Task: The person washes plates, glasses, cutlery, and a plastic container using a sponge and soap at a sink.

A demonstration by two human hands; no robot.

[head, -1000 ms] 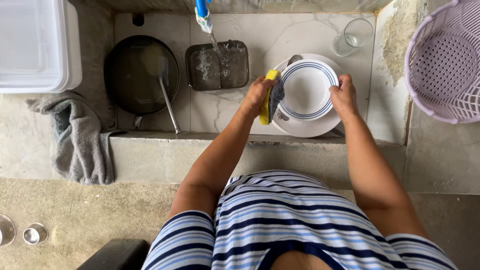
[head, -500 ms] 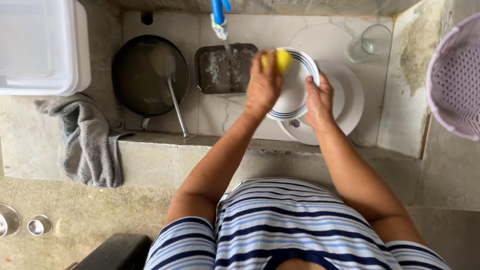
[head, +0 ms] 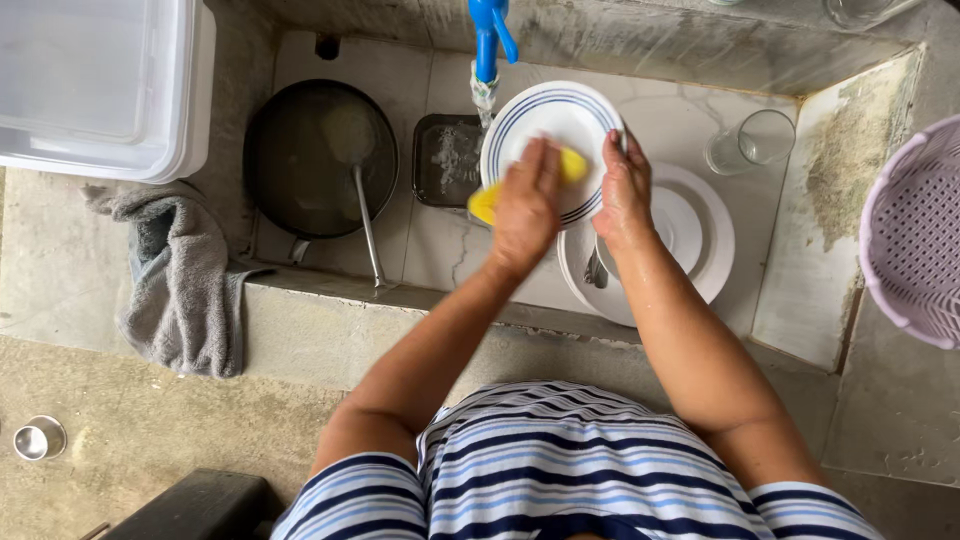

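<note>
Scrubbing a blue-rimmed plate (head: pixel 548 130) under the blue tap (head: pixel 487 40), upper centre of frame.
Left hand (head: pixel 524 205) closes on yellow sponge (head: pixel 484 203); right hand (head: pixel 622 190) grips rim. Support firmly; scrub evenly.

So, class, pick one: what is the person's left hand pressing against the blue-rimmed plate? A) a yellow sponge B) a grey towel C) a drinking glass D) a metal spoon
A: the left hand presses a yellow sponge onto the blue-rimmed plate, whose edge the right hand steadies under the blue tap.
</note>
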